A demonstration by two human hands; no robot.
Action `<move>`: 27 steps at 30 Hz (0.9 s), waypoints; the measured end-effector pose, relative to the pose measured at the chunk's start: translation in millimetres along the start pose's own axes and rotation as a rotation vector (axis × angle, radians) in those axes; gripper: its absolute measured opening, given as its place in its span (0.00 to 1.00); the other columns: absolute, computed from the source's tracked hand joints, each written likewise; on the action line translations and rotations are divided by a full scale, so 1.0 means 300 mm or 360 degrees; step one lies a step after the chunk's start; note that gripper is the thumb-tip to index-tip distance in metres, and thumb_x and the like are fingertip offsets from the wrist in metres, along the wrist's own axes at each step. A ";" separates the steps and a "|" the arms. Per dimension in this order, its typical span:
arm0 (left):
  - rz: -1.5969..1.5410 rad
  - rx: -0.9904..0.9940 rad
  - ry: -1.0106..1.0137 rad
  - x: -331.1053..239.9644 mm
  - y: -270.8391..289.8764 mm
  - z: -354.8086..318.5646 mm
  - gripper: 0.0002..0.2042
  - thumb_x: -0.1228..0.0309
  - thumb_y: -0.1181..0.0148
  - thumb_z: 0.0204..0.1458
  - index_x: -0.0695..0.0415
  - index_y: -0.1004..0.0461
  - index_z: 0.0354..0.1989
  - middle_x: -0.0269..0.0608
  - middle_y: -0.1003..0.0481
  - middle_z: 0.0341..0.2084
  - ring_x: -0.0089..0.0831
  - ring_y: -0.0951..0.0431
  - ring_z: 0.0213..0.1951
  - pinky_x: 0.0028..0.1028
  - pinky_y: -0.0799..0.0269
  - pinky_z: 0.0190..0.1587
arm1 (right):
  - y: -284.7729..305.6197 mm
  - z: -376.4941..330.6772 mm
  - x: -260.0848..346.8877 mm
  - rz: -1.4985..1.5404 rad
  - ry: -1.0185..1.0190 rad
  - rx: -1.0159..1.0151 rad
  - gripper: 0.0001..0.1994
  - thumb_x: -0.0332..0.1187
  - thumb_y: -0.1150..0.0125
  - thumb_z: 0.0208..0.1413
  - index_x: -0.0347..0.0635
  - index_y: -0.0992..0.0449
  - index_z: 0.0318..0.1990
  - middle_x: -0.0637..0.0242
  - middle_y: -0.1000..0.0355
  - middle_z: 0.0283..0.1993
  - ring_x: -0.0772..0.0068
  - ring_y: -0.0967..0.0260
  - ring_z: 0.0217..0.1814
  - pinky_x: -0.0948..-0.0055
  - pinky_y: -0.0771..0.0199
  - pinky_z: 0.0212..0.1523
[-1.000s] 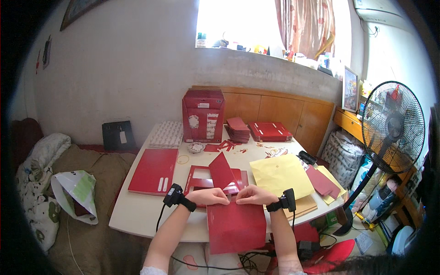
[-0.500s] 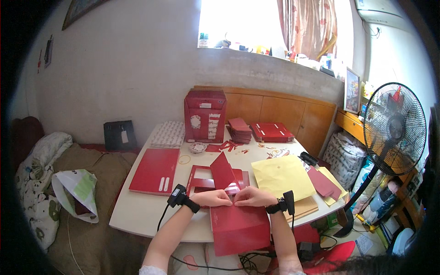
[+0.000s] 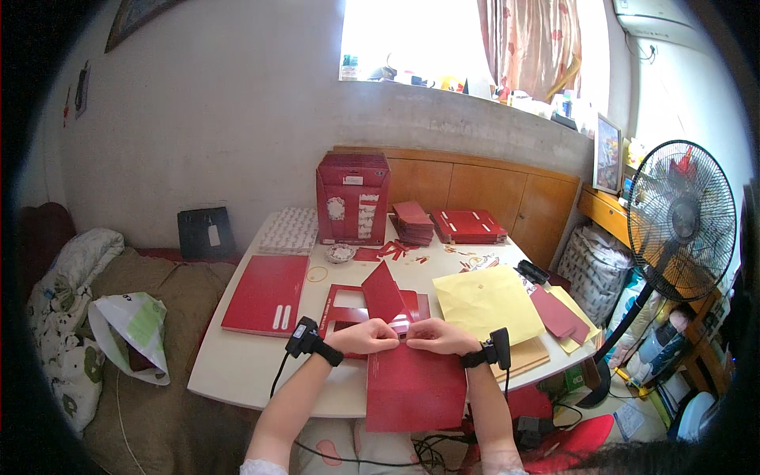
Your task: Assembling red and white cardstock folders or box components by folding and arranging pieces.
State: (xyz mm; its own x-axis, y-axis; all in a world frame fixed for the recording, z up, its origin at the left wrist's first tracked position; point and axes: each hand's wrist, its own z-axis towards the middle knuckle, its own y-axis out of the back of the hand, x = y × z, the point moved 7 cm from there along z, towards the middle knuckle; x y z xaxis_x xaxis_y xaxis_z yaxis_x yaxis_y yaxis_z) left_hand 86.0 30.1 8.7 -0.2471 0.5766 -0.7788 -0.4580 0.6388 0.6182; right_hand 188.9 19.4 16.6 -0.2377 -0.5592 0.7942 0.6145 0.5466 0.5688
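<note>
In front of me, at the table's near edge, hangs a folded red card sheet (image 3: pixel 416 392). My left hand (image 3: pixel 366 337) pinches its upper part with closed fingertips. Close beside it, my right hand (image 3: pixel 439 338) also pinches the sheet near the same spot. Exactly what the fingertips press there is too small to tell. Just beyond my hands a red card flap (image 3: pixel 383 291) stands up at a slant. Under and behind it lies a red card piece with cut-out windows (image 3: pixel 348 298), partly covered by my hands.
On the white table (image 3: pixel 237 368) lie a red panel (image 3: pixel 267 293) at left and yellow paper (image 3: pixel 487 305) at right. Behind stand a tall red box (image 3: pixel 353 198), stacked red cards (image 3: pixel 413 223) and red panels (image 3: pixel 470 226). A black fan (image 3: pixel 682 222) stands at right.
The red sheet's lower edge has risen slightly toward the table. Both hands have shifted a little upward, still pinching it.
</note>
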 end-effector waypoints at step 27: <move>-0.0616 -0.0077 0.0238 0.060 0.003 -0.006 0.13 0.66 0.49 0.50 0.62 0.29 0.21 0.33 0.30 0.11 0.20 0.29 0.13 0.18 0.34 0.16 | 0.005 0.002 -0.009 0.0131 0.0045 -0.0074 0.08 0.31 0.46 0.51 0.34 0.30 0.29 0.74 0.37 0.23 0.86 0.44 0.28 0.82 0.42 0.28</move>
State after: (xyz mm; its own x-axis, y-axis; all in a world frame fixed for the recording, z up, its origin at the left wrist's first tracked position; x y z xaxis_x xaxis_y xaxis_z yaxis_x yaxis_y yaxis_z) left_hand 79.7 40.2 -4.9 -0.1687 0.2159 -0.9617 -0.5800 0.7672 0.2740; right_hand 189.9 22.1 15.3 -0.1642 -0.5312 0.8312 0.6655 0.5623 0.4909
